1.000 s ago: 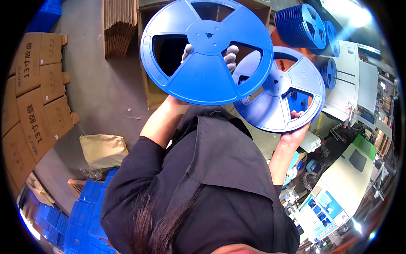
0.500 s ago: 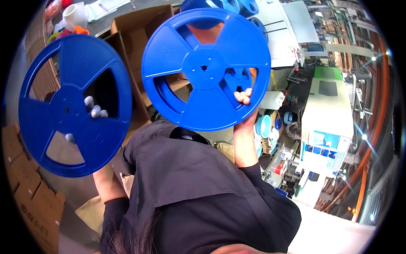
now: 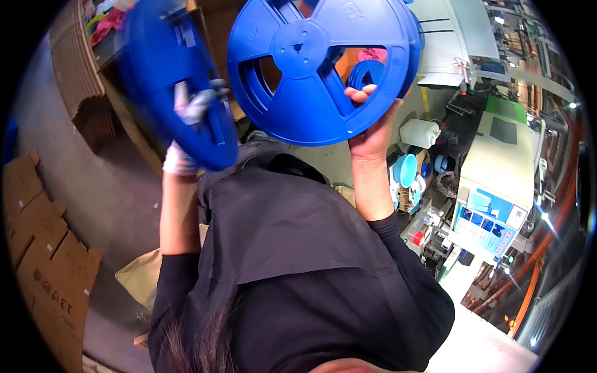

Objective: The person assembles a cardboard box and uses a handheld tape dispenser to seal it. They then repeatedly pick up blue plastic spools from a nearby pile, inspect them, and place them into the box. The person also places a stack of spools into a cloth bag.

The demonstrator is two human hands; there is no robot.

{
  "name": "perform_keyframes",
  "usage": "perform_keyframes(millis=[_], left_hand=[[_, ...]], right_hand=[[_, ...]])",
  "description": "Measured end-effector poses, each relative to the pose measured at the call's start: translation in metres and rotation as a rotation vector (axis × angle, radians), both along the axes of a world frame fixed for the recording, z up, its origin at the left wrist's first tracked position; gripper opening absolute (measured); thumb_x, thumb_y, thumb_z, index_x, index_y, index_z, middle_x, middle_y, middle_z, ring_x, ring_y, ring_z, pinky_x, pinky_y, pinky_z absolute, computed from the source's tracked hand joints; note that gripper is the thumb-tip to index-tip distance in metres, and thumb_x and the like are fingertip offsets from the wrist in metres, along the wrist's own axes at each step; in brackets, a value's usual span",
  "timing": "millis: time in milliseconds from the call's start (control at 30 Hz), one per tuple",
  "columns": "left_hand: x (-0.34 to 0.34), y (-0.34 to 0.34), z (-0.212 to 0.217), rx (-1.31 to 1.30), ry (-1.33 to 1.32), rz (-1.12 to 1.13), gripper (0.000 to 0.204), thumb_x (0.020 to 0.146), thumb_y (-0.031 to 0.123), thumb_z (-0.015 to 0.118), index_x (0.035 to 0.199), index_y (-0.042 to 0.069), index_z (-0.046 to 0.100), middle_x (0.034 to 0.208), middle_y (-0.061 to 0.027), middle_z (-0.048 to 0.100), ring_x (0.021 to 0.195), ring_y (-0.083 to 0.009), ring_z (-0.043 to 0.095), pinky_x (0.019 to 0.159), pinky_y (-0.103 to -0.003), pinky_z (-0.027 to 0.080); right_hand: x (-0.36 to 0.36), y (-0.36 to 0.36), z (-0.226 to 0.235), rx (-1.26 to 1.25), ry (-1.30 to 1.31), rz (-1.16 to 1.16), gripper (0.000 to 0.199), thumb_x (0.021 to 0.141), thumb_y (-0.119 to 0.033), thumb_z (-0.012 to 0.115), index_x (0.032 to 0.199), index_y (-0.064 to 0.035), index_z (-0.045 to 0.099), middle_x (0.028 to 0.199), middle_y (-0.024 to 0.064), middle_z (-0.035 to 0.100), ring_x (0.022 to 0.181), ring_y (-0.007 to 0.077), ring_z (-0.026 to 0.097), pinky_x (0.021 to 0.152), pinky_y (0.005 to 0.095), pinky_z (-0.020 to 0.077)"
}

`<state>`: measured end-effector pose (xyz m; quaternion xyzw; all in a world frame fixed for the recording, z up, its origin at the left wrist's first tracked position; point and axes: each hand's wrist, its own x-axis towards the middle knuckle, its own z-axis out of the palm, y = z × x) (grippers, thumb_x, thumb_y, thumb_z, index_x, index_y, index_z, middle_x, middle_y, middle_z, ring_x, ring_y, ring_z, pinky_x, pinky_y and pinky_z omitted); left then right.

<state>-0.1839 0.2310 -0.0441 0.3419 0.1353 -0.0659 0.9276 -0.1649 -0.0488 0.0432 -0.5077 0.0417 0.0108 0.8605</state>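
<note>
My left hand (image 3: 191, 115), in a pale glove, grips a blue plastic reel (image 3: 158, 68) by its window cut-out. That reel is tilted, almost side-on, and smeared by motion. A second blue reel (image 3: 318, 115) faces me on the right, round, with a hub hole and wide windows. My bare right hand (image 3: 376, 127) holds it at its lower right, fingertips curled through a window and the palm behind the rim. Its top is cut off by the frame edge. The two reels are close together, apart from each other.
Behind the reels stands an open cardboard box (image 3: 217, 28). Stacked flat cardboard (image 3: 71, 62) is at the far left, with brown cartons (image 3: 53, 273) below it. To the right are a cream machine (image 3: 497, 155), a white canister (image 3: 420, 133) and a light-blue bowl (image 3: 407, 171).
The left reel has moved up and right and turned from facing me to nearly side-on. The right reel has risen and shifted slightly right. Both hands have kept hold.
</note>
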Motion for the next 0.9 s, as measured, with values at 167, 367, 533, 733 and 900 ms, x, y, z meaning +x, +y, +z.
perform_keyframes(millis=[167,367,533,733,900], left_hand=[[0.019,-0.062,0.004,0.06,-0.042,-0.127,0.082,0.08,0.027,0.072,0.144,0.012,0.024,0.116,-0.0134,0.055,0.096,-0.0202,0.06,0.082,-0.029,0.051],[0.009,-0.048,0.006,-0.231,0.011,-0.156,0.044,0.09,0.016,0.06,0.13,0.008,0.045,0.111,-0.0096,0.061,0.101,-0.0221,0.061,0.088,-0.036,0.052],[-0.016,-0.023,-0.025,-0.798,-0.073,-0.274,0.086,0.074,0.043,0.07,0.141,0.006,0.031,0.126,-0.0155,0.051,0.121,-0.0344,0.049,0.102,-0.053,0.042],[-0.019,-0.027,-0.013,-0.846,-0.128,-0.232,0.086,0.073,0.044,0.071,0.141,0.008,0.032,0.123,-0.0161,0.052,0.113,-0.0342,0.054,0.099,-0.051,0.044],[-0.014,-0.034,-0.023,-0.875,-0.166,-0.191,0.089,0.073,0.048,0.07,0.141,0.007,0.031,0.125,-0.0176,0.051,0.116,-0.0329,0.052,0.101,-0.053,0.042]], right_hand=[[-0.021,0.08,-0.006,-0.36,-0.141,0.176,0.061,0.087,-0.051,0.059,0.115,0.0033,0.057,0.105,0.0131,0.066,0.101,0.0212,0.061,0.096,0.0338,0.0424],[-0.024,0.05,-0.005,-0.437,-0.122,0.178,0.031,0.09,-0.026,0.063,0.101,0.0024,0.06,0.087,0.0105,0.066,0.087,0.0213,0.064,0.089,0.0387,0.0473],[-0.029,0.008,-0.011,-0.459,0.02,-0.113,0.043,0.095,-0.037,0.052,0.107,0.0036,0.055,0.074,0.0099,0.064,0.08,0.0254,0.064,0.087,0.0402,0.0466],[-0.03,-0.022,-0.013,-0.385,0.143,-0.182,0.058,0.089,-0.053,0.055,0.111,0.0013,0.056,0.072,0.0061,0.06,0.079,0.0214,0.062,0.084,0.0348,0.0482],[-0.031,-0.032,-0.007,-0.297,0.172,-0.191,0.06,0.089,-0.056,0.052,0.112,-0.0008,0.056,0.072,0.0038,0.058,0.079,0.0206,0.06,0.083,0.0342,0.049]])
